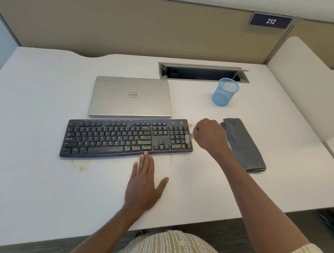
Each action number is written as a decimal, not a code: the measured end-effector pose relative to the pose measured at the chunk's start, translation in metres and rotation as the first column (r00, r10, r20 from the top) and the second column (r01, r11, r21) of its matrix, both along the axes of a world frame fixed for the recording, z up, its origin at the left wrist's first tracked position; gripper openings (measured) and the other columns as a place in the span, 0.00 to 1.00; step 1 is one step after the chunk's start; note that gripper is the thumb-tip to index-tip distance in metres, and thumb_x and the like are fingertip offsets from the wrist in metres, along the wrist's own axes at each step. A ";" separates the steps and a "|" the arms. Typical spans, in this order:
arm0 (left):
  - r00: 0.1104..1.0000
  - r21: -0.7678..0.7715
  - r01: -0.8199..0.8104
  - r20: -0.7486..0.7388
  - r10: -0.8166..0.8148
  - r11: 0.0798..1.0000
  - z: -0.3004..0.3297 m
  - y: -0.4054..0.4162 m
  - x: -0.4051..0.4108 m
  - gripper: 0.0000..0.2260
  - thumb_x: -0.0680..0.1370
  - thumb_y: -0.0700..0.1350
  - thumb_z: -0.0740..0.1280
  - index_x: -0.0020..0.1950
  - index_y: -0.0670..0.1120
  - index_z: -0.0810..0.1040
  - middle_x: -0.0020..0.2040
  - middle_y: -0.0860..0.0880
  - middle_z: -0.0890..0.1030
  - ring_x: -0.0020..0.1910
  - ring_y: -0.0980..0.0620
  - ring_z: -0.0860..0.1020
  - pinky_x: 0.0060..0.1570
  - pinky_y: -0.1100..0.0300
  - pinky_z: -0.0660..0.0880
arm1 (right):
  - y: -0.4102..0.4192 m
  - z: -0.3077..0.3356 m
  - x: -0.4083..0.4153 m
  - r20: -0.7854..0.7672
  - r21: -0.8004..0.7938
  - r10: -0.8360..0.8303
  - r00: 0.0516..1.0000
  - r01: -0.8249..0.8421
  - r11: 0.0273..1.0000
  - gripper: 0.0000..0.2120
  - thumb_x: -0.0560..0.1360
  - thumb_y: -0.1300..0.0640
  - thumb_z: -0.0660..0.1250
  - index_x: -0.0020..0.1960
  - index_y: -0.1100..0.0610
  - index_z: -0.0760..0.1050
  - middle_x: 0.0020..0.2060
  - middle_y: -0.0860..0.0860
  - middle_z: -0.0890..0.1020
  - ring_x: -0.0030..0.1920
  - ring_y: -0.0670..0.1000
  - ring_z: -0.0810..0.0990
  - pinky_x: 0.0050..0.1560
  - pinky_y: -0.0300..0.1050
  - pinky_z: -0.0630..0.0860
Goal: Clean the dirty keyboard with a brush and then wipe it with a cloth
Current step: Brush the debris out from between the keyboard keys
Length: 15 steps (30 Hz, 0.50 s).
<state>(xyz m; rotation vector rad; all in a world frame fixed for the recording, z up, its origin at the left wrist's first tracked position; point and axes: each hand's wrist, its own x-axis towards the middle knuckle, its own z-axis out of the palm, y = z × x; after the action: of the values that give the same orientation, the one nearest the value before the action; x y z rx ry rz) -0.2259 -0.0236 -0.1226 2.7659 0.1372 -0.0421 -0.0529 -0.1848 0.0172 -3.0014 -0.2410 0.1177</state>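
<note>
Right hand (206, 135) curled into a fist round a small pale brush (189, 138), bristle end touching the right edge of the keyboard (120, 137) at the number pad. Left hand (144, 182) flat on the desk (31, 124) with fingers straight, gripping nothing, the longest fingertip touching the near edge of the keyboard, apparently to steady it.

Judged to be the brushing step, probably near its end at the right side, though hard to say how many keys remain dirty. Brownish crumbs (81, 168) scattered on the desk near the front edge, a few more beside the far right corner. Next move calls for short strokes pushing dirt off the edge, then putting the brush down and reaching right for the cloth (245, 145), folded, grey, lying just beside the right hand, not yet used.

Readable writing: "DELL" logo, upside down, on the closed silver laptop (131, 98) just behind the keyboard; "212" on the dark plate (270, 20) at the partition top. Small logo at the far right corner of the keyboard, too small to read. Blue mesh cup (224, 93) far right, near the open cable slot (202, 74).
</note>
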 end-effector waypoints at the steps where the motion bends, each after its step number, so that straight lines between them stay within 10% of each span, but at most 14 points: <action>1: 1.000 -0.001 0.000 0.001 0.000 1.000 0.000 0.000 0.000 0.40 0.81 0.68 0.46 0.83 0.42 0.42 0.82 0.45 0.37 0.81 0.48 0.36 0.78 0.54 0.37 | 0.000 -0.003 0.002 -0.012 0.025 -0.039 0.999 0.040 0.999 0.07 0.71 0.63 0.61 0.35 0.57 0.66 0.32 0.53 0.73 0.35 0.58 0.73 0.31 0.42 0.64; 8: 1.000 -0.009 0.000 0.004 0.000 1.000 0.000 0.000 0.000 0.40 0.81 0.68 0.46 0.82 0.43 0.39 0.82 0.46 0.35 0.81 0.49 0.35 0.77 0.55 0.35 | -0.023 -0.013 0.005 0.032 -0.039 -0.152 0.988 0.153 0.987 0.06 0.75 0.62 0.61 0.48 0.60 0.77 0.45 0.55 0.82 0.47 0.57 0.81 0.35 0.43 0.68; 15: 1.000 -0.010 -0.005 0.010 0.005 1.000 -0.001 -0.001 0.000 0.39 0.81 0.68 0.46 0.82 0.43 0.40 0.81 0.46 0.36 0.81 0.49 0.35 0.77 0.55 0.36 | -0.020 -0.021 0.013 -0.065 0.049 -0.058 0.996 0.061 0.997 0.09 0.72 0.60 0.60 0.34 0.55 0.73 0.34 0.53 0.80 0.36 0.56 0.76 0.27 0.39 0.60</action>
<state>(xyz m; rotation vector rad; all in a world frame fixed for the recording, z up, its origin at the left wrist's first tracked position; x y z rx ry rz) -0.2263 -0.0243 -0.1236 2.7555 0.1406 -0.0275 -0.0400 -0.2048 -0.0037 -2.9457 -0.1461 0.1971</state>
